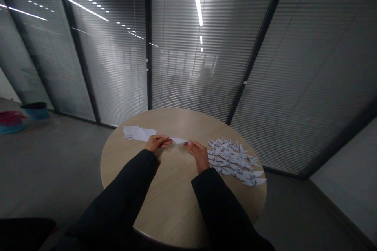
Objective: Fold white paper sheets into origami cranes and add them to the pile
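Note:
A small folded piece of white paper [178,140] lies flat on the round wooden table [176,200], between my two hands. My left hand [157,142] pinches its left end with the fingers pressed together. My right hand [198,153] presses on its right end with the fingertips. Both arms wear dark sleeves. Left of my left hand lies a loose stack of flat white paper sheets [138,132]. Right of my right hand lies a heap of several folded white paper cranes [234,160].
Glass walls with closed blinds [206,47] stand close behind the table. A blue basin [37,110] and a red-rimmed one [11,121] sit on the grey floor at far left. A dark seat edge [26,233] shows at bottom left.

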The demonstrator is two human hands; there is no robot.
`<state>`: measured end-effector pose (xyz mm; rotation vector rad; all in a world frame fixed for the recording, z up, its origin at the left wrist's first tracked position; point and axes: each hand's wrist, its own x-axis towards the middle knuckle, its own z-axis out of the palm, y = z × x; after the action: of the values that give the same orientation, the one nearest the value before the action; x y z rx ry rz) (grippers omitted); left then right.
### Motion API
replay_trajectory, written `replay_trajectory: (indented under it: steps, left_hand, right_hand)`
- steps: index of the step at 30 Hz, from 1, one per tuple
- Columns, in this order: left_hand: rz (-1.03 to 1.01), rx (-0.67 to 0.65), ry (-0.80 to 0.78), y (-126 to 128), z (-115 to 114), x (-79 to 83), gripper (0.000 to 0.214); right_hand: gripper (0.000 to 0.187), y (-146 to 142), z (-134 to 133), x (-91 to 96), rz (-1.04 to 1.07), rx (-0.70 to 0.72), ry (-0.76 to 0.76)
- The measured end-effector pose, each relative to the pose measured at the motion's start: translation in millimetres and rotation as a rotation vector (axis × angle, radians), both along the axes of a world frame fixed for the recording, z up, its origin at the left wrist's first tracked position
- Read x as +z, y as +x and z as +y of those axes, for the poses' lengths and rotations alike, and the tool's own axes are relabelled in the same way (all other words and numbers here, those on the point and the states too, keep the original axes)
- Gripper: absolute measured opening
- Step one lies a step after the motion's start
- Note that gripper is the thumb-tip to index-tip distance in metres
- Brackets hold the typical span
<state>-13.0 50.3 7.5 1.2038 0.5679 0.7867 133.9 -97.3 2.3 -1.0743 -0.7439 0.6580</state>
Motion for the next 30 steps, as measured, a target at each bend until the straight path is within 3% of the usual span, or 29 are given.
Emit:
replay_trajectory:
  steps: [12, 25, 28, 30]
  left_hand:
    - [-0.009, 0.052, 0.076, 2, -2, 0.7, 0.027]
    - [-0.244, 0.188, -0.038, 20, -30, -7.7, 0.057]
    - [-0.282, 0.168, -0.091, 24, -36, -7.1, 0.073]
    - [-0.279, 0.135, -0.114, 26, -39, -7.1, 0.074]
  right_hand:
    - [0.037, 5, 3, -3.5, -0.048, -0.035, -0.002]
    - [0.024, -13, 9, -10.2, -0.184, -0.033, -0.145]
    - [0.022, -13, 11, -12.5, -0.180, -0.022, -0.144]
    - [0.022, -12, 13, -15.3, -0.193, -0.002, -0.135]
